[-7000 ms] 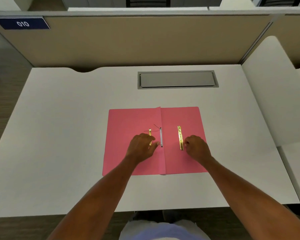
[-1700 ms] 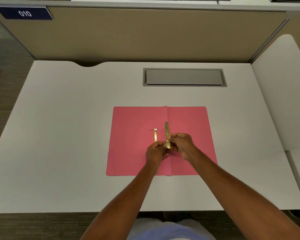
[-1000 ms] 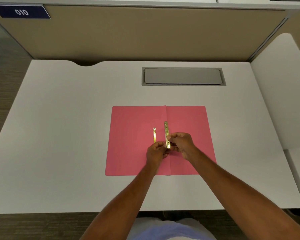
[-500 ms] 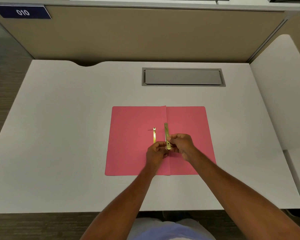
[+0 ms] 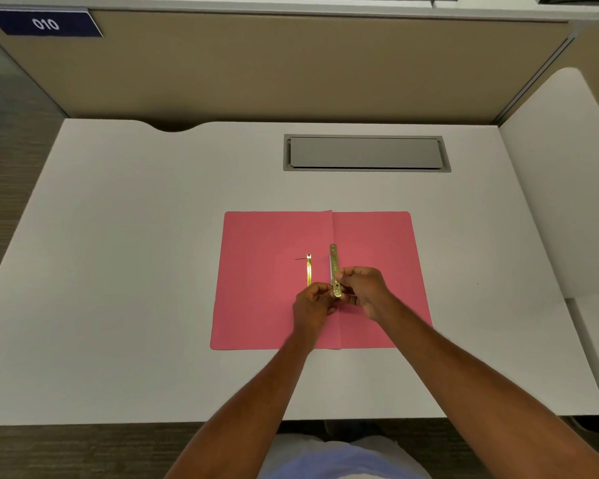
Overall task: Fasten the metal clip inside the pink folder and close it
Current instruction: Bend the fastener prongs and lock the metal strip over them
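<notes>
I look down on a white desk (image 5: 118, 271) set against a beige partition (image 5: 291, 70), which carries a blue "010" label (image 5: 44, 24) at its upper left. A grey cable hatch (image 5: 366, 153) sits flush in the desk's far side. The pink folder (image 5: 263, 288) lies open and flat near the middle of the desk, its centre crease running away from me.

My right hand (image 5: 365, 292) is over the right leaf just beside the crease, its fingers curled and pinching the gold metal bar (image 5: 334, 262) of the clip near its lower end. The bar runs along the crease and points away from me. My left hand (image 5: 313, 305) is on the left side of the crease, touching the right hand, its fingers bent close around the bar's lower tip; I cannot tell whether they actually grip it.

A thinner gold prong strip (image 5: 309, 269) lies on the left leaf, just beside the bar and parallel to it.
</notes>
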Demonstrator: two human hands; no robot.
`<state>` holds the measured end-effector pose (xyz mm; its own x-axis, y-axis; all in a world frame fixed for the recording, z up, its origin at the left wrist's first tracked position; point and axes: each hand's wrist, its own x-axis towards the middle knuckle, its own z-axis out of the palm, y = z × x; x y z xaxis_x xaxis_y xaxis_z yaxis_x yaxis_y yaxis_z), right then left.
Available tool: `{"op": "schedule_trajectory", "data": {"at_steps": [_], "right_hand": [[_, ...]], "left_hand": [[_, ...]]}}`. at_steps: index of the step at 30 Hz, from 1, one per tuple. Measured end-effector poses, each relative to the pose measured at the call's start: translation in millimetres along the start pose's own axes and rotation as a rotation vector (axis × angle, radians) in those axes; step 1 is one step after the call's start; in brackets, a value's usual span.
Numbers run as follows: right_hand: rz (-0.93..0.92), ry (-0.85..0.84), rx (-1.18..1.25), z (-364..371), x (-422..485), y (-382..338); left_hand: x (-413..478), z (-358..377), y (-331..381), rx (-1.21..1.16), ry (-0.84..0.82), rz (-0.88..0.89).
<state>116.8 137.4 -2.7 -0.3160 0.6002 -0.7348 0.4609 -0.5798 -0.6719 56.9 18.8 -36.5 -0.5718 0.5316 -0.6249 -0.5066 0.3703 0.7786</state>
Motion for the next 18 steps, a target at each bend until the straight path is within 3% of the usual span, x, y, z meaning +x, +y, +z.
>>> {"op": "schedule_trajectory", "data": {"at_steps": [18], "right_hand": [[0.020,0.017,-0.004,0.9,5.1,4.5]], "left_hand": [[3.3,2.4,-1.0,0.001,0.021,-0.020]]}}
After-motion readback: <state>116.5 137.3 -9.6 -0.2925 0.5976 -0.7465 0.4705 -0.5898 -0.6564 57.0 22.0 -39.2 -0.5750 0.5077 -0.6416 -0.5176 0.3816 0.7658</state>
